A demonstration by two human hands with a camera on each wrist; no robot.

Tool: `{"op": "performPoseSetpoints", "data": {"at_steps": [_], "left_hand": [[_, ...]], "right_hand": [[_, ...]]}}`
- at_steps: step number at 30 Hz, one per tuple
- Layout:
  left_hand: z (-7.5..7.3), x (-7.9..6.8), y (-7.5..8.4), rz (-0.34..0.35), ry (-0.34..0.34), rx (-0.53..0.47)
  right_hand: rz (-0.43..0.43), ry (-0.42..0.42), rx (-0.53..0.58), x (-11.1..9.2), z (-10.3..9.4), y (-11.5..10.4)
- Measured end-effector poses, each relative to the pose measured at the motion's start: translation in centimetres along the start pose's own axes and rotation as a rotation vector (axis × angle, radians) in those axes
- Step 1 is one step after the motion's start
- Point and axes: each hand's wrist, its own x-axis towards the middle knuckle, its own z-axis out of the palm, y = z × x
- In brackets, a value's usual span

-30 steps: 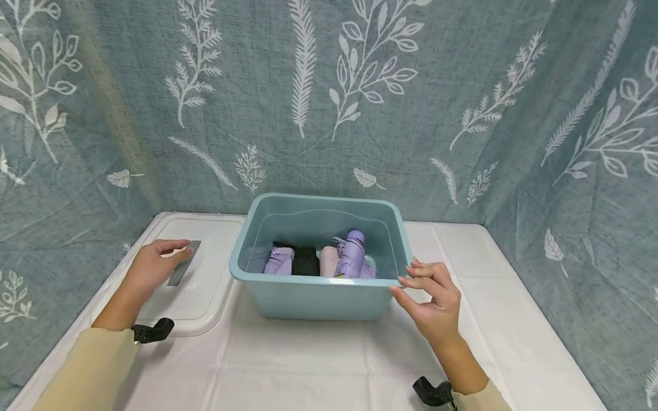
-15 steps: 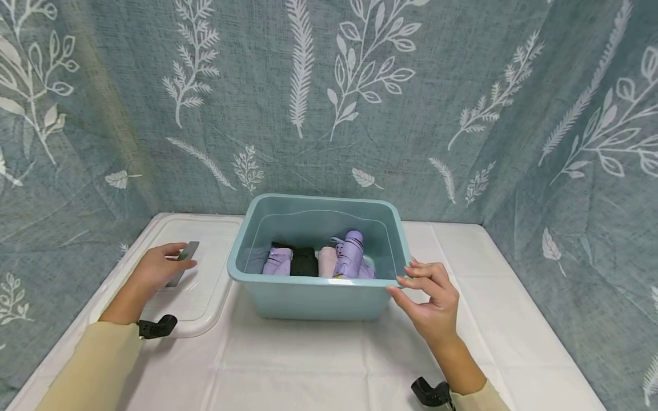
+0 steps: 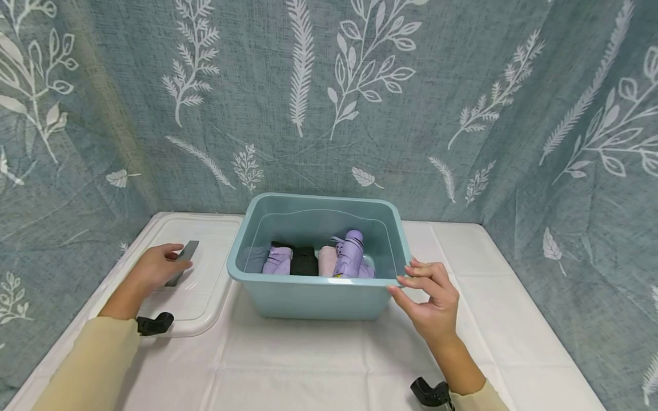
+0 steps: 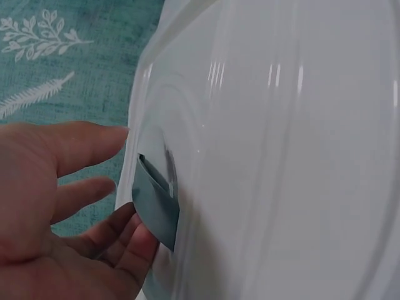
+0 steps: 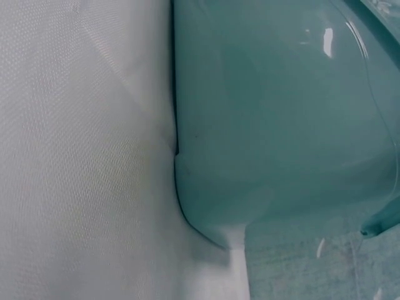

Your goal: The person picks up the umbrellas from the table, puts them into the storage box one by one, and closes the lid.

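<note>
At the left lies a white lid (image 3: pixel 208 297) with a raised grey handle (image 3: pixel 190 249). My left hand (image 3: pixel 149 268) has its fingers at this handle, and in the left wrist view fingertips hold the lower end of the grey handle (image 4: pixel 156 206) while other fingers stay off it. My right hand (image 3: pixel 434 299) grips the front right corner of the blue-green storage bin (image 3: pixel 321 299), thumb in front and fingers along the rim. Inside the bin stand folded umbrellas: a lilac one (image 3: pixel 278 261), a black one (image 3: pixel 304 262), a pink one (image 3: pixel 327 261) and another lilac one (image 3: pixel 350 254) leaning higher.
A white cloth (image 3: pixel 303 365) covers the table. Blue-green curtains with white leaves (image 3: pixel 365 177) close in the back and both sides. The right wrist view shows the bin's outer wall (image 5: pixel 281 112) beside the cloth, with no hand in it.
The grey handle, flat on the lid a second ago, is now tilted up at my left fingers. My right hand has stayed at the bin's corner.
</note>
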Motion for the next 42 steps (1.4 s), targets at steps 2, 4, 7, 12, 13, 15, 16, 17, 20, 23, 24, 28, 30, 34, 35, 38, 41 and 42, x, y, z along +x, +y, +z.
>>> {"op": "performPoseSetpoints", "data": {"at_steps": [2,4,7,12,13,15,16,17,20,23,24,28,30,34,35,38,41,42], "left_hand": [[0.0,0.2,-0.2,0.011,0.005,0.034],[0.0,0.3,-0.3,0.032,0.015,0.074],[0.1,0.6,-0.4,0.093,0.047,0.167],[0.2,0.8,-0.2,0.19,0.084,0.319],[0.2,0.8,-0.1,0.196,0.084,0.334],[0.2,0.9,0.1,0.192,0.079,0.347],[0.2,1.0,0.1,0.186,0.078,0.349],[0.3,1.0,0.2,0.179,0.076,0.346],[0.3,1.1,0.1,0.164,0.073,0.337],[0.4,1.2,-0.2,0.148,0.066,0.308],[0.4,1.2,-0.3,0.149,0.064,0.3],[0.4,1.2,-0.7,0.174,0.061,0.272],[0.4,1.2,-0.8,0.194,0.063,0.269],[0.3,1.1,-0.8,0.201,0.052,0.258],[0.3,1.2,-0.8,0.197,0.047,0.255],[0.2,1.2,-0.8,0.184,0.03,0.239],[0.2,1.4,-0.9,0.189,0.023,0.223],[0.2,1.5,-0.9,0.192,0.022,0.216]], "right_hand": [[0.003,0.0,0.004,-0.1,0.0,0.0],[0.006,-0.001,0.009,-0.1,0.0,0.0],[0.008,-0.002,0.013,-0.1,0.1,0.0],[0.009,-0.003,0.016,-0.1,0.1,0.0],[0.009,-0.003,0.017,-0.1,0.1,0.0],[0.008,-0.003,0.018,-0.1,0.2,0.0],[0.01,-0.003,0.018,-0.1,0.2,0.0],[0.011,-0.003,0.018,-0.1,0.2,0.0],[0.017,-0.004,0.018,-0.2,0.2,0.0],[0.023,-0.007,0.018,-0.2,0.2,0.0],[0.024,-0.007,0.019,-0.2,0.2,-0.1],[0.023,-0.006,0.024,-0.2,0.2,-0.1],[0.023,-0.005,0.027,-0.2,0.3,-0.1],[0.026,0.0,0.029,-0.2,0.3,-0.1],[0.026,0.002,0.03,-0.2,0.3,-0.1],[0.025,0.006,0.032,-0.1,0.3,-0.1],[0.019,0.011,0.037,0.0,0.3,-0.1],[0.018,0.013,0.038,0.0,0.2,-0.1]]}}
